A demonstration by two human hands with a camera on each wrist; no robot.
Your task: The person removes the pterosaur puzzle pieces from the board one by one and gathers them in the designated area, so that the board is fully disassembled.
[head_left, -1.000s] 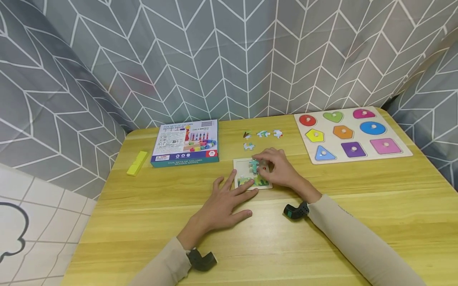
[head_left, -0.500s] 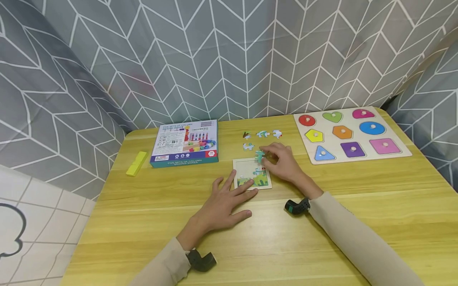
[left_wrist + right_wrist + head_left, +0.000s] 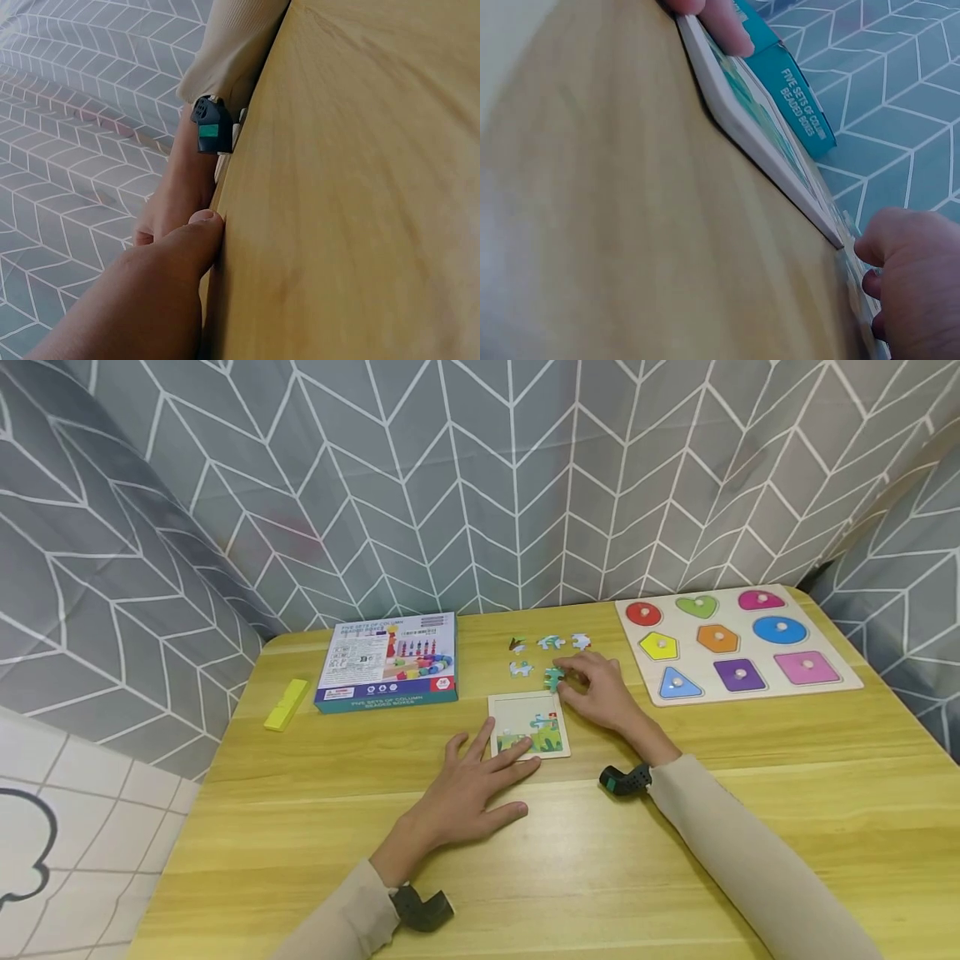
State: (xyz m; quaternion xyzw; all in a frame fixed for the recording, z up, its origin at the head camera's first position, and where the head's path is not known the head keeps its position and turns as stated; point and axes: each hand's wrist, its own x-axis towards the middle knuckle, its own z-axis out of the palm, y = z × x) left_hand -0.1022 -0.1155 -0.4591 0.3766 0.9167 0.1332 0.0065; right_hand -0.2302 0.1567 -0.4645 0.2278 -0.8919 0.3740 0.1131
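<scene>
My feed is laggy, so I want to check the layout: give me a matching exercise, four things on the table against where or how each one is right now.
Things:
1. left hand
2. right hand
3. blue toy box
4. yellow block

Places or states:
A. lies alone near the table's left edge
B. fingers spread, resting on the puzzle tray's near left corner
C. holds a teal puzzle piece just beyond the tray
D. lies flat, left of the loose puzzle pieces

Pairs: 1-B, 2-C, 3-D, 4-A

Bead box [image 3: 387, 661], yellow block [image 3: 287, 703], shape board [image 3: 731, 642] on table [image 3: 300, 827].
</scene>
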